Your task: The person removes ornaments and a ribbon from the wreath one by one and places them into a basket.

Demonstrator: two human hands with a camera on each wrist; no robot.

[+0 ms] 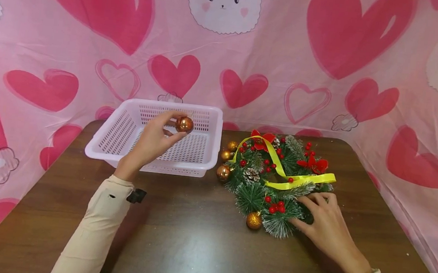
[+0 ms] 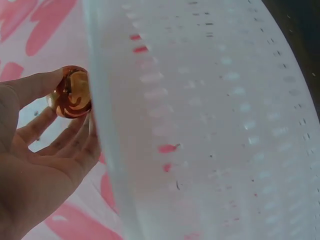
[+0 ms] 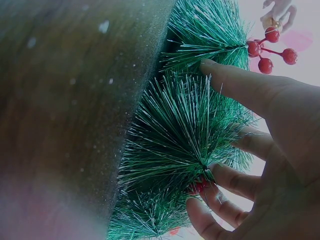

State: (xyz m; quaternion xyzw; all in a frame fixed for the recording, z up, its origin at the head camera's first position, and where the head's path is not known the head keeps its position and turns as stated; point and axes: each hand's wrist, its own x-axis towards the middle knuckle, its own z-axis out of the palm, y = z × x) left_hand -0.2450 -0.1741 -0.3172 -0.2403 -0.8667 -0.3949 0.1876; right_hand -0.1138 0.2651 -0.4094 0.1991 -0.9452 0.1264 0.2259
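Note:
My left hand (image 1: pixel 159 137) pinches a shiny copper-coloured Christmas ball (image 1: pixel 184 125) between thumb and fingers, above the white plastic basket (image 1: pixel 96 153). In the left wrist view the same ball (image 2: pixel 74 92) shows beside the basket's rim (image 2: pixel 102 115). A green Christmas wreath (image 1: pixel 252 197) lies on the table, with red berries, red flowers, pine cones and frosted needles. My right hand (image 1: pixel 327 226) grips its near right edge, thumb and curved fingers among the needles (image 3: pixel 175 130). Across the wreath runs a loose yellow ribbon (image 1: pixel 298 181).
Several gold and copper balls (image 1: pixel 224 172) sit along the wreath's left side, and a glittery gold ball (image 1: pixel 254 220) at its front. The brown wooden table (image 1: pixel 192 248) ends at a pink cloth (image 1: pixel 278 94) printed with hearts, behind and at both sides.

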